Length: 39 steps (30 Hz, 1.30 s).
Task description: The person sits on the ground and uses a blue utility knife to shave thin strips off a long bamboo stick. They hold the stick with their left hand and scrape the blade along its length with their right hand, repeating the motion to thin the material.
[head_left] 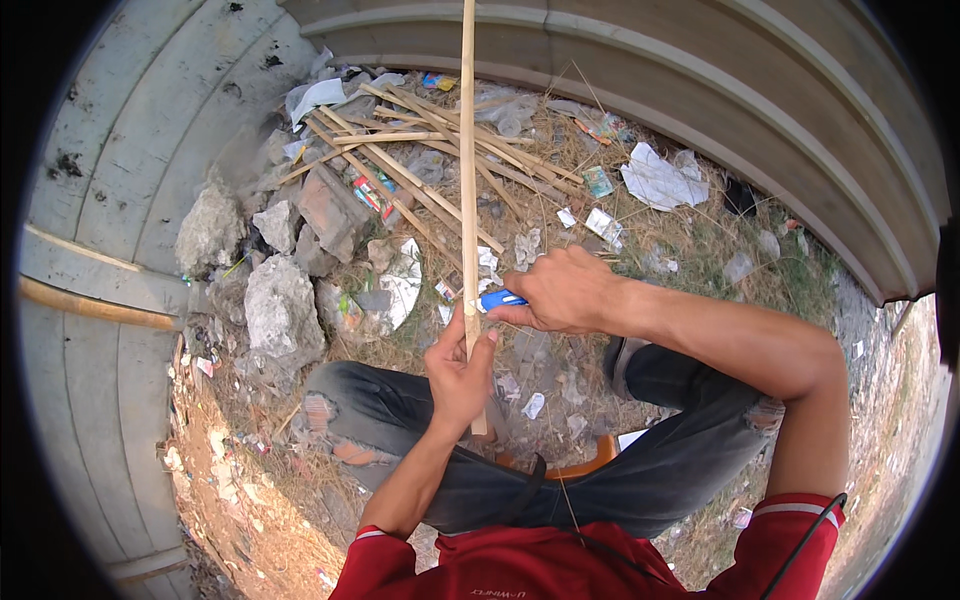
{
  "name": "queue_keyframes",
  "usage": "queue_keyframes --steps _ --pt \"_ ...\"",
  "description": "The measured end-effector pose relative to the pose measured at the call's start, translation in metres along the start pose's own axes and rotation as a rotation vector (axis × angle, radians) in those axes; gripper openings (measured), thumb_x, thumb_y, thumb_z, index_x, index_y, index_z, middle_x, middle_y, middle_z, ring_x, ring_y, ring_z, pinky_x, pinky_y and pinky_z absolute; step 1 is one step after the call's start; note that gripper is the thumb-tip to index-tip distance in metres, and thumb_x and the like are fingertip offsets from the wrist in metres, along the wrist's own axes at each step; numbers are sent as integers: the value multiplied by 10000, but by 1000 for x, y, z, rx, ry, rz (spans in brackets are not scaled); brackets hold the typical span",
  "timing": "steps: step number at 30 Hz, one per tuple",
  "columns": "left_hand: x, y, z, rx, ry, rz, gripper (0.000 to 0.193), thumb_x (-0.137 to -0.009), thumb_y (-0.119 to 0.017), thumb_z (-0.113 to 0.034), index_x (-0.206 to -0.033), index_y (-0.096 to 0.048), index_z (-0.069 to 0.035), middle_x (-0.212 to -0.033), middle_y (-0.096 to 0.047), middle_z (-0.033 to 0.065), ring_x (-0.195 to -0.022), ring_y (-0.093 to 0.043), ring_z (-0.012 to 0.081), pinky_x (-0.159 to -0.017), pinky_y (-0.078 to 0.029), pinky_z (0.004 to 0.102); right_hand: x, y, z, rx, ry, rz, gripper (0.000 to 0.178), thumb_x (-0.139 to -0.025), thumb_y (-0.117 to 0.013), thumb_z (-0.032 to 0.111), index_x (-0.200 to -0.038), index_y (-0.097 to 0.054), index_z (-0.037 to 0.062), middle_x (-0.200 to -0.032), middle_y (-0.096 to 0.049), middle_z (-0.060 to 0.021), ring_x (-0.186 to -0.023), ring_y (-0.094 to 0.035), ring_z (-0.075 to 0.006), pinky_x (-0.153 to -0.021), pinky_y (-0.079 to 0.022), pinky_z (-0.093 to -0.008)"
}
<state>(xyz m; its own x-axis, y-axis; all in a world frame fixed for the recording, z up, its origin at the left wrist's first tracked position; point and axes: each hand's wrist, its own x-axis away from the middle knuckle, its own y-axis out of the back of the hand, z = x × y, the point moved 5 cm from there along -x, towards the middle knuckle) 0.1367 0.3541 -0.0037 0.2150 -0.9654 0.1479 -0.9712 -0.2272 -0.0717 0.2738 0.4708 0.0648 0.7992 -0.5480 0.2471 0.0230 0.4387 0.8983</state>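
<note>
A long pale bamboo strip [468, 180] stands lengthwise in front of me, running from between my knees to the far edge of the view. My left hand [461, 370] is closed around its lower part, thumb on the right side and fingers on the left. In my right hand [560, 290] is a blue-handled utility knife [500, 300], gripped in the fist. Its tip meets the strip just above my left fingertips. The blade itself is too small to make out clearly.
Beyond the strip lies a loose pile of bamboo strips [400, 165]. Broken concrete lumps [283, 305] and a brick piece [333, 212] sit at left. Corrugated metal sheets [700, 70] wall the far side, grey panels [130, 180] the left. Paper scraps [663, 178] litter the ground.
</note>
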Motion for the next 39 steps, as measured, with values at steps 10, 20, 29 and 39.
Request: queue_keyframes --steps 10,20,29,39 --pt "125 -27 40 70 359 349 554 -993 -650 -61 -1502 -455 38 -805 -620 -25 -612 -509 3 -552 -417 183 37 54 -264 42 -638 -550 719 -1049 -393 583 -913 -719 -43 -895 -690 -313 -942 -661 -498 -853 -521 -554" --pt "234 92 35 -451 208 395 492 -969 -689 -233 -1394 -594 -3 -960 -705 25 -884 -638 153 -807 -541 353 158 60 -381 63 -1083 -747 720 -1019 -414 616 -1040 -712 -39 -1078 -680 -344 -1091 -634 -508 -953 -506 -550" --pt "114 21 8 50 210 193 554 -986 -622 9 -1512 -446 15 -670 -551 -45 -465 -449 11 -407 -360 208 77 103 -217 -109 -507 -612 590 -1016 -493 502 -883 -696 -36 -782 -668 -274 -826 -669 -455 -789 -505 -516" --pt "20 -38 -42 35 -78 -3 551 -976 -614 43 -1483 -414 127 -1260 -636 99 -1081 -592 88 -914 -471 221 48 56 -7 -164 35 -157 524 -992 -538 493 -875 -716 14 -775 -689 -241 -794 -684 -446 -760 -538 -541"
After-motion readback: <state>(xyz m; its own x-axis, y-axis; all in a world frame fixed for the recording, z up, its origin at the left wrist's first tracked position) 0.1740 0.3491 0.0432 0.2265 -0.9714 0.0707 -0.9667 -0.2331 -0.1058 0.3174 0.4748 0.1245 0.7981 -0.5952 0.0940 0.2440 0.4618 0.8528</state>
